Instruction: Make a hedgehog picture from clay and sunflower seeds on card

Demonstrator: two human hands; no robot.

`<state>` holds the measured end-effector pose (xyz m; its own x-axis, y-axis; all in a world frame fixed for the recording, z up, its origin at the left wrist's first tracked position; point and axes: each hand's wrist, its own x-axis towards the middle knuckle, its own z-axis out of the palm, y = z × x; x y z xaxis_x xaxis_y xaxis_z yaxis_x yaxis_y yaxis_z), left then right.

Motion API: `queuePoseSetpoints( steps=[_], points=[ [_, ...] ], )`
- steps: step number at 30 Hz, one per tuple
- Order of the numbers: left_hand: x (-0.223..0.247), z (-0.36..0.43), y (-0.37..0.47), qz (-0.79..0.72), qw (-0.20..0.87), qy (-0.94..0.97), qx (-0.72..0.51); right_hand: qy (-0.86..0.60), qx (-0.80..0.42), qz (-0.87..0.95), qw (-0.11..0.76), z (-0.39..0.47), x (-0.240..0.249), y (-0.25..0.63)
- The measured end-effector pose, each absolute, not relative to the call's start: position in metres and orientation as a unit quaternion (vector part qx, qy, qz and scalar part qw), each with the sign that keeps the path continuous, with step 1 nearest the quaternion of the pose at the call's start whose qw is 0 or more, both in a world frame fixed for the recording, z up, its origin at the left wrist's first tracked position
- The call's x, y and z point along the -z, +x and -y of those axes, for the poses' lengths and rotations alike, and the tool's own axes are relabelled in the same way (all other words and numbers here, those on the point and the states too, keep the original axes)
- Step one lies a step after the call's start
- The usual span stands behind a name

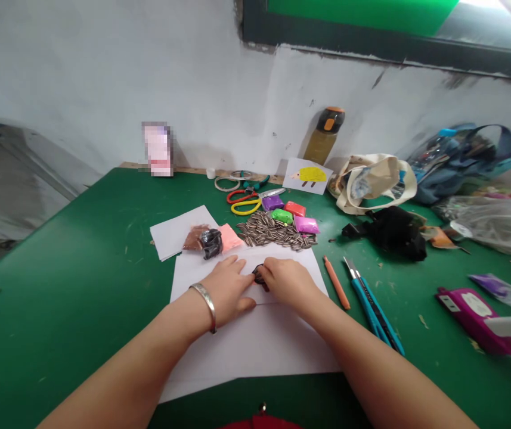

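Note:
My right hand (288, 283) is closed, with its fingertips pressed on a small black lump that looks like modelling clay (259, 274) on the white paper (255, 342). My left hand (226, 289) lies on the paper with its fingers stretched out, a fingertip close to the lump; I cannot tell if it touches. Just beyond the hands lie a crumpled packet of black clay (213, 243), a brown packet (195, 238) and a peach-coloured packet (229, 238). A heap of striped sunflower seeds (277, 232) spreads behind the paper.
Coloured clay packets (306, 224) and scissors (246, 207) lie by the seeds. Right of the paper are an orange pen (336, 283) and a blue utility knife (374, 310). A hedgehog drawing (307, 176) and a bottle (324, 136) lean on the wall. Bags (371, 182) stand at right.

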<state>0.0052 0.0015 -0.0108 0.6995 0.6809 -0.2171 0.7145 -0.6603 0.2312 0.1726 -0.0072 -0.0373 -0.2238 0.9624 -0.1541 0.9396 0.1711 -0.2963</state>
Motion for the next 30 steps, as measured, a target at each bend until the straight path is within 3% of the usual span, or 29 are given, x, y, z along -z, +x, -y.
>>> queuePoseSetpoints(
  steps=[6, 14, 30],
  points=[
    [0.009, -0.001, 0.005, -0.385, 0.155, 0.908, 0.054, -0.625, -0.175, 0.759, 0.046, 0.004, 0.034, 0.176],
    [0.011, -0.001, 0.002, -0.381, 0.167, 0.909, 0.029, -0.693, -0.098, 0.702, 0.134, -0.01, 0.032, 0.216],
    [0.008, -0.003, 0.001, -0.372, 0.179, 0.91, 0.041, -0.696, -0.063, 0.708, 0.103, -0.019, 0.046, 0.236]
  ],
)
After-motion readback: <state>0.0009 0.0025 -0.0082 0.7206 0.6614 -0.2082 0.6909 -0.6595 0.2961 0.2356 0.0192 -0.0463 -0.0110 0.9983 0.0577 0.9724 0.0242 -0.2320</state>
